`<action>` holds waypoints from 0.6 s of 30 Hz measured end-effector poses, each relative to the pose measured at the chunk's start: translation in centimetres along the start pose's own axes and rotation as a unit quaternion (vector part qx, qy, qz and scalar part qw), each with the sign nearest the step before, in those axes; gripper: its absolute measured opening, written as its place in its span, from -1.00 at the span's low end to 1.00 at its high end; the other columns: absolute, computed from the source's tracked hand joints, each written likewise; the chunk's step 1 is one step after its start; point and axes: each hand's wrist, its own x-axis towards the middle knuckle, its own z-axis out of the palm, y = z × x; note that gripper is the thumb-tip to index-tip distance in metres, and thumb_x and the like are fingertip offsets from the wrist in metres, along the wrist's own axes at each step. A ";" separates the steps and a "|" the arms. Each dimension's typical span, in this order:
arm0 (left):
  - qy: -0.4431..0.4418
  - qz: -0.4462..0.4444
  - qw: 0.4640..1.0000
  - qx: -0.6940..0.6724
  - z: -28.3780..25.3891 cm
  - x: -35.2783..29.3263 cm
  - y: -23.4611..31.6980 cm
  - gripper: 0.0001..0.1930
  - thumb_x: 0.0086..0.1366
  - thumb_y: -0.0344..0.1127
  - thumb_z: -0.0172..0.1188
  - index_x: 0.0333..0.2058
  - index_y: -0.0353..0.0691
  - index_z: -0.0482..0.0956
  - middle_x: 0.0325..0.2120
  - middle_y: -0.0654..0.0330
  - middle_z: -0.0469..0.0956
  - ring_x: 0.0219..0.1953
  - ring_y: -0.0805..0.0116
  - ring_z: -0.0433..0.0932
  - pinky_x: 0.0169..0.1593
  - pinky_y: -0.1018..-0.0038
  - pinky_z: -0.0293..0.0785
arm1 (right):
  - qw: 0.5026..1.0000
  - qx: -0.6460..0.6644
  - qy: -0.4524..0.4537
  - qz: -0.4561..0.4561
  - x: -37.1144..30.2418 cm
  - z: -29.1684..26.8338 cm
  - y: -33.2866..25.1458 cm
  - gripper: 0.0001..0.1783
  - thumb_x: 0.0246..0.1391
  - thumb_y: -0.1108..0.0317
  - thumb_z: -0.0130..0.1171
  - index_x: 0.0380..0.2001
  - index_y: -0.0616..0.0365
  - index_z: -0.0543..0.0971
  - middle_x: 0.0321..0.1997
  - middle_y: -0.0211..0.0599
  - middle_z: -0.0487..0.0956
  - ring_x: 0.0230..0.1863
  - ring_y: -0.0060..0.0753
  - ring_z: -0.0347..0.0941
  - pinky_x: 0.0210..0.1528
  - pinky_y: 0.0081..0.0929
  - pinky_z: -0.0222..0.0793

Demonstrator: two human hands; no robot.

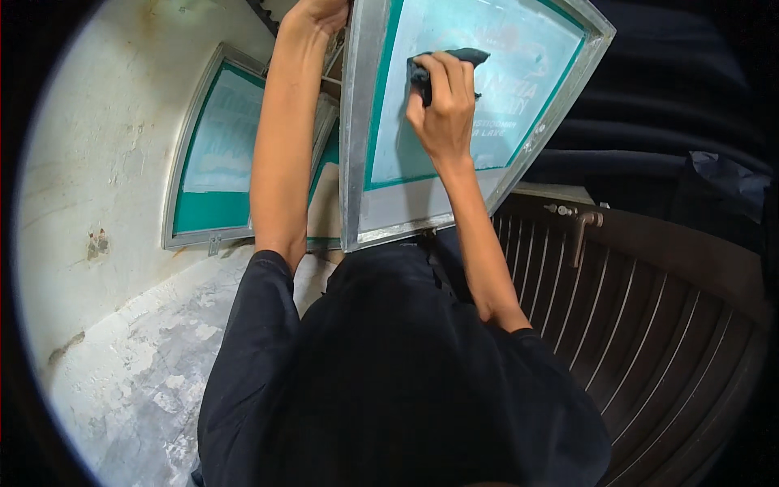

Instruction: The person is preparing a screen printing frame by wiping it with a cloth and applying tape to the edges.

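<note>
A silkscreen frame (357, 130) with a grey metal border stands tilted in front of me. Its pale mesh has a green edge band and faint lettering. At the frame's upper left side is my left hand (326, 11), closed on the border, its fingers mostly hidden behind it and by the picture's top edge. My right hand (448, 101) is closed around a bunched black cloth (469, 55), pressed against the mesh left of its middle.
Another green-and-white silkscreen frame (213, 215) leans against the stained pale wall (97, 170) at the left. Below it lies a worn, flaking concrete surface (174, 357). To the right are a dark ribbed surface (649, 325), a brownish pipe with a tap (581, 235), and dark sheeting (649, 105).
</note>
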 end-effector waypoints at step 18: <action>-0.084 0.025 0.993 -0.073 0.4 0.4 0.1 -0.40 0.46 0.17 0.19 0.16 -0.28 0.58 -0.05 0.18 0.70 -0.10 0.36 0.66 0.04 0.42 0.58 | 0.999 0.028 -0.013 -0.036 -5.2 1.3 0.9 -0.46 -0.28 0.68 0.21 -0.07 0.32 0.62 0.01 -0.01 0.59 -0.02 0.14 0.48 0.06 -0.02 0.48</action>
